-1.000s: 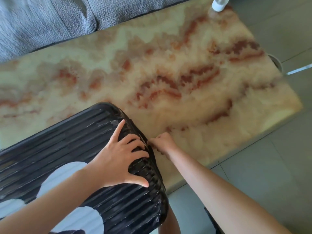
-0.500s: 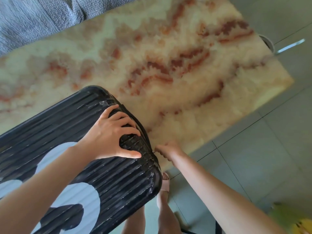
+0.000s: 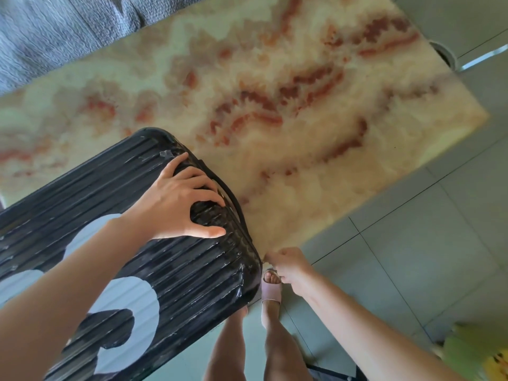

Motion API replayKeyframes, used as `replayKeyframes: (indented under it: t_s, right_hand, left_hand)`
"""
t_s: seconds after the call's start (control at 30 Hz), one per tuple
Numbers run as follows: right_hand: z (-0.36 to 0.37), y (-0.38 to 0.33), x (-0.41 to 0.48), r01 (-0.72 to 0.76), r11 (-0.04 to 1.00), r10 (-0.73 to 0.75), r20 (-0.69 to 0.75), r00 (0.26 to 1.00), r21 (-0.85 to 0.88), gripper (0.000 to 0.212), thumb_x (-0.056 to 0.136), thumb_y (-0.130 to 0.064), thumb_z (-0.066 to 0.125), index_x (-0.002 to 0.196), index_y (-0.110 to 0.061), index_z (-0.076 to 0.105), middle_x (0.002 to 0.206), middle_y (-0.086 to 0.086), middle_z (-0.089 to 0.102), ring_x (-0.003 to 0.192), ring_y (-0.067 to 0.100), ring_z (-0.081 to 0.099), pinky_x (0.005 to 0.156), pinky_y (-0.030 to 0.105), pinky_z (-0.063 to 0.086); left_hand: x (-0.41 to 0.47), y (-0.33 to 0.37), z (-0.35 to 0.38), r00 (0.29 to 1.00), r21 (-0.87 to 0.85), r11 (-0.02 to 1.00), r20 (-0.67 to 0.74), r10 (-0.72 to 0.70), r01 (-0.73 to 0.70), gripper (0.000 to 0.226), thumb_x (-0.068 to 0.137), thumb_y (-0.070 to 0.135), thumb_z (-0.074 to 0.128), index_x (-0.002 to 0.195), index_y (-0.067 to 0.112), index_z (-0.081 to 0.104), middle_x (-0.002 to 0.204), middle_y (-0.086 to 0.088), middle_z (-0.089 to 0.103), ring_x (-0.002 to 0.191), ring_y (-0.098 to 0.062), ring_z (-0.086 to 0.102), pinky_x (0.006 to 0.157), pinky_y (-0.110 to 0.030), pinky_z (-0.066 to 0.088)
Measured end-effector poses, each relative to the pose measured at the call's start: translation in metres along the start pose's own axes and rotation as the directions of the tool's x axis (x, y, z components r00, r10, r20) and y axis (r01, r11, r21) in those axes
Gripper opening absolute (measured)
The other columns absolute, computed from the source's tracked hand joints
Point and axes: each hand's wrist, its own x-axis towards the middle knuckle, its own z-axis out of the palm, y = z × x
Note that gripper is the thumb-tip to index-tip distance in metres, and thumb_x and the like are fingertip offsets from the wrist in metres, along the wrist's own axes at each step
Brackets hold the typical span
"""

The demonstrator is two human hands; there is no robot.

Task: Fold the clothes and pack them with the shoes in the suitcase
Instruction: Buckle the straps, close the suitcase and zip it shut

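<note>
Suitcase (image 3: 178, 270): hard black plastic shell, ribbed, glossy, scuffed; pale matt patches on the lid.
Counter (image 3: 302, 78): polished marble-like stone, smooth, cream with red-brown veining.
Floor (image 3: 412, 257): smooth grey tiles, slight sheen, thin dark joints.
Cushion (image 3: 55, 31), far left: grey cloth, rough crinkled weave.
Slipper (image 3: 270, 292): pink, matt.

suitcase (image 3: 178, 270) on the table (image 3: 302, 78); left hand (image 3: 176, 204) on top, right hand (image 3: 288, 266) at its right corner.

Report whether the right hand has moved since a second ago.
Yes. The right hand, pinching the zipper pull, slid along the suitcase edge to its near corner.
</note>
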Motion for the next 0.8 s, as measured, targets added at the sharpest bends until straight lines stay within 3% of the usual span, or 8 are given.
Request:
replayKeyframes:
  t_s: [0.13, 0.23, 0.33, 0.4, 0.5, 0.57, 0.67, 0.8]
  right_hand:
    - [0.004, 0.004, 0.003, -0.115, 0.993, 0.114, 0.034, 0.993, 0.022, 0.021, 0.077, -0.008, 0.059, 0.065, -0.012, 0.043, 0.056, -0.001, 0.03, 0.05, 0.014, 0.027, 0.037, 0.018, 0.017]
    - [-0.004, 0.006, 0.003, -0.147, 0.988, 0.151, 0.137, 0.979, -0.041, 0.024, 0.078, -0.014, 0.065, 0.061, -0.014, 0.049, 0.051, -0.001, 0.038, 0.041, 0.01, 0.028, 0.036, 0.016, 0.017]
    - [-0.009, 0.005, 0.0, 0.014, 0.992, 0.009, 0.18, 0.984, -0.127, 0.017, 0.083, -0.017, 0.065, 0.07, -0.011, 0.056, 0.059, 0.001, 0.054, 0.043, 0.011, 0.042, 0.04, 0.019, 0.03]
    - [-0.006, 0.003, -0.004, 0.131, 0.98, -0.093, 0.232, 0.968, -0.153, 0.008, 0.089, -0.014, 0.057, 0.083, -0.009, 0.057, 0.067, 0.002, 0.059, 0.047, 0.014, 0.051, 0.042, 0.02, 0.037]
    - [-0.005, 0.011, -0.007, 0.249, 0.949, -0.196, 0.261, 0.945, -0.192, 0.015, 0.092, -0.007, 0.046, 0.084, -0.007, 0.058, 0.067, 0.005, 0.059, 0.043, 0.012, 0.05, 0.042, 0.021, 0.038]
    - [-0.01, 0.02, -0.009, 0.322, 0.923, -0.257, 0.285, 0.923, -0.21, 0.02, 0.096, -0.011, 0.042, 0.086, -0.01, 0.06, 0.07, 0.003, 0.059, 0.05, 0.01, 0.051, 0.049, 0.02, 0.041]
    - [-0.016, 0.035, -0.012, 0.509, 0.817, -0.421, 0.324, 0.847, -0.27, 0.019, 0.097, -0.015, 0.046, 0.092, -0.017, 0.064, 0.08, -0.001, 0.058, 0.071, 0.009, 0.054, 0.062, 0.019, 0.04]
    - [-0.015, 0.045, 0.001, 0.729, 0.495, -0.672, 0.324, 0.666, -0.473, 0.021, 0.092, -0.004, 0.054, 0.102, -0.012, 0.071, 0.102, 0.007, 0.063, 0.091, 0.021, 0.059, 0.075, 0.03, 0.048]
  left_hand:
    - [0.0, 0.001, 0.003, 1.0, 0.007, 1.0, 0.015, 0.005, -0.005, 0.055, 0.072, 0.079, 0.042, 0.103, 0.042, 0.069, 0.108, 0.016, 0.062, 0.116, -0.014, 0.051, 0.117, -0.052, 0.009]
    - [-0.002, 0.004, -0.001, 0.999, 0.025, 1.0, 0.044, 0.005, -0.006, 0.058, 0.078, 0.076, 0.038, 0.109, 0.038, 0.068, 0.115, 0.012, 0.062, 0.122, -0.015, 0.048, 0.117, -0.054, 0.005]
    - [-0.018, 0.03, 0.002, 0.996, 0.043, 0.999, 0.091, -0.007, 0.004, 0.055, 0.088, 0.069, 0.027, 0.126, 0.042, 0.057, 0.14, 0.008, 0.048, 0.14, -0.017, 0.028, 0.115, -0.06, 0.001]
    - [-0.039, 0.059, 0.013, 0.992, 0.014, 1.0, 0.122, 0.014, -0.016, 0.061, 0.085, 0.078, 0.026, 0.133, 0.045, 0.048, 0.147, 0.011, 0.04, 0.145, -0.015, 0.016, 0.113, -0.063, -0.001]
    - [-0.06, 0.099, 0.028, 0.981, 0.079, 0.996, 0.193, 0.019, -0.035, 0.098, 0.064, 0.094, 0.032, 0.137, 0.03, 0.048, 0.149, 0.001, 0.04, 0.146, -0.026, 0.017, 0.109, -0.069, 0.006]
    - [-0.062, 0.108, 0.034, 0.98, 0.154, 0.988, 0.2, -0.014, -0.017, 0.111, 0.055, 0.095, 0.038, 0.139, 0.023, 0.045, 0.148, -0.005, 0.039, 0.145, -0.035, 0.016, 0.108, -0.071, 0.009]
    - [-0.06, 0.113, 0.039, 0.982, 0.214, 0.976, 0.188, -0.013, -0.029, 0.105, 0.051, 0.08, 0.061, 0.139, 0.027, 0.043, 0.143, -0.009, 0.043, 0.142, -0.042, 0.018, 0.106, -0.073, 0.011]
    - [-0.06, 0.114, 0.043, 0.995, 0.202, 0.979, 0.103, -0.01, -0.011, 0.092, 0.048, 0.062, 0.071, 0.131, 0.029, 0.048, 0.133, -0.008, 0.051, 0.139, -0.043, 0.026, 0.106, -0.073, 0.009]
